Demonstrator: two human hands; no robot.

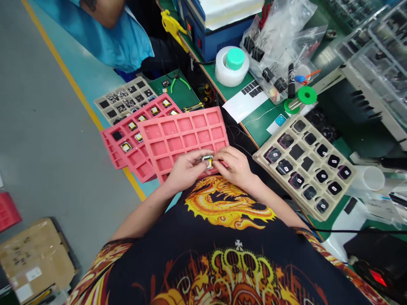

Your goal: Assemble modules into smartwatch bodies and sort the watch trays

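Both my hands meet at the near edge of an empty pink compartment tray (186,135). My left hand (184,168) and my right hand (235,166) pinch a small square metal part with a yellow face (207,161) between their fingertips. A second pink tray (133,137) lies under and left of the first, with several similar parts in its cells. To the right sits a beige tray (263,153) filled with several dark square parts.
A grey tray (125,98) of small black pieces lies behind the pink ones. The green bench holds a tape roll (231,65), a blue machine (216,29), clear bags with binder clips and a green spool (307,95). A person in blue stands at top left. A cardboard box (34,254) sits on the floor.
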